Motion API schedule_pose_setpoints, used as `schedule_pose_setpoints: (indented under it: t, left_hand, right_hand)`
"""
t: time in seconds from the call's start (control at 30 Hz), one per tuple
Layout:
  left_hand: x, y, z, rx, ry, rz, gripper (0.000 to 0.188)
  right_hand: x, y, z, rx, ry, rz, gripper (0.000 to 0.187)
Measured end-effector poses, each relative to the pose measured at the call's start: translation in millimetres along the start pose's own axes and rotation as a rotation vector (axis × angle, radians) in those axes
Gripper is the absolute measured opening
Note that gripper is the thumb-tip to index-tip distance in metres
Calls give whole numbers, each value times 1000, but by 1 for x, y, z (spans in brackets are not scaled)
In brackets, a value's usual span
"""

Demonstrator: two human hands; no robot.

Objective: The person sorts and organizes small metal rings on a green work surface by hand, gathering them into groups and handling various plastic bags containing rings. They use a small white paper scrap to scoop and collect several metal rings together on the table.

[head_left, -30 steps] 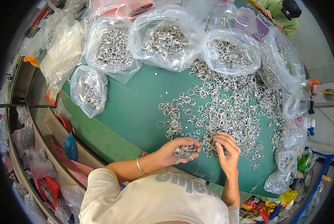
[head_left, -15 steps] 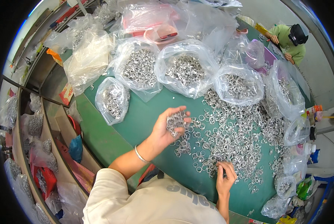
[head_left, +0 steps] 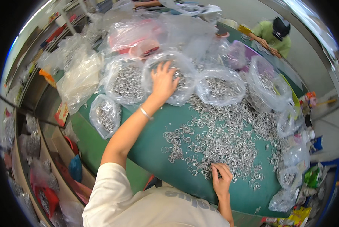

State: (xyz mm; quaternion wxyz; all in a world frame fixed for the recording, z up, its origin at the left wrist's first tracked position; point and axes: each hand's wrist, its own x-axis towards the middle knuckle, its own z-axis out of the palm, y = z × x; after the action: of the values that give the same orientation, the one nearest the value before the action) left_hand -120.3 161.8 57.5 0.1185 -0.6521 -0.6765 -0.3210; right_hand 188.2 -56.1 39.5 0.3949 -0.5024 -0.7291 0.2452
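Note:
My left hand (head_left: 164,84) reaches over an open clear plastic bag (head_left: 192,70) of silver rings at the back of the green table. Its fingers are spread, and no rings show in it from above. Down at the near edge of a large heap of loose silver rings (head_left: 226,140), my right hand (head_left: 221,177) rests with fingers curled and the thumb close to them. Whatever those fingers may hold is too small to see. A smaller group of rings (head_left: 175,142) lies left of the heap.
Other bags of rings stand around: one bag (head_left: 126,81) to the left, a small bag (head_left: 106,116) nearer me, another bag (head_left: 220,86) to the right. Pink tubs (head_left: 145,49) under plastic sit behind. A co-worker (head_left: 273,36) in green works at the far right. Shelves (head_left: 44,151) line the left.
My left hand, which held a clump of rings over the table, has moved forward to the bag and opened; the clump no longer shows. My right hand stays by the heap. The view has shifted.

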Motion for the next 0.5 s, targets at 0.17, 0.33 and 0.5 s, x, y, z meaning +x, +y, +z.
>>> schedule_pose_setpoints:
  t: [0.17,0.33,0.5]
  left_hand:
    - [-18,26,-33,-325,142,100,22]
    - [-80,86,-48,-653,55,343,26]
    - [-116,122,-15,-789,-445,440,32]
  right_hand:
    - [-4,3,-14,-22,52,10,8]
    - [-20,14,-31,-70,167,80,10]
    - [-34,30,-56,-198,304,223,17]
